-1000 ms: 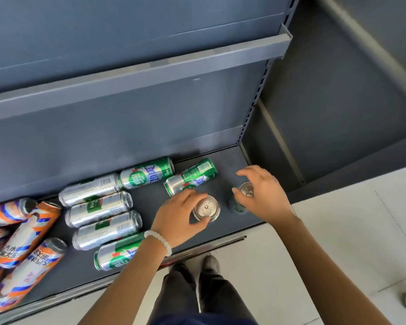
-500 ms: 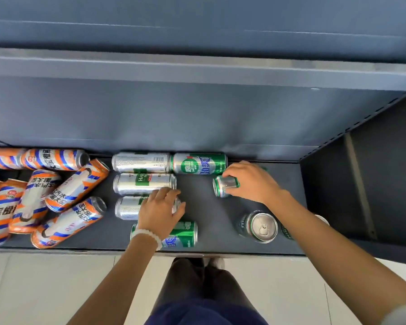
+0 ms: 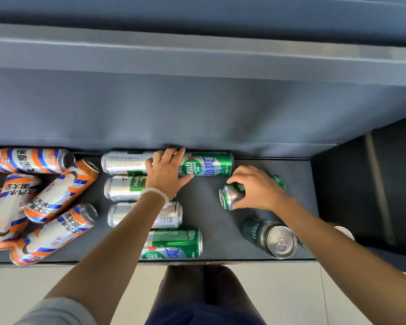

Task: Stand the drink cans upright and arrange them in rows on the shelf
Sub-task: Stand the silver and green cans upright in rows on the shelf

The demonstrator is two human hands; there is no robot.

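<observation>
We take the upright green can (image 3: 273, 238) at the front right of the shelf (image 3: 211, 207) as our landmark. Our right hand (image 3: 258, 188) is curled round a lying green can (image 3: 232, 195) just behind it, thumb and fingers wrapped about the body with the lid end pointing left. Our left hand (image 3: 167, 171) reaches well to the landmark's left and back, fingers spread and draped over the rear green can (image 3: 206, 164) against the back panel; we cannot tell whether it grips that can or only rests on it. The risk we see: tipping the held can up so close to the landmark could knock it over, and a can lying on its side will likely roll if our left hand drags it loosely, perhaps into the silver cans (image 3: 124, 188) beside it or off the front lip. A second upright can (image 3: 343, 232), half hidden by our right forearm, sits just right of the landmark and could be clipped by that arm. Far left, the orange cans (image 3: 56, 191) lie in a heap. Compared with half a second ago, our left hand has gone from the third silver can back to the rear row, while our right hand keeps the same can.
</observation>
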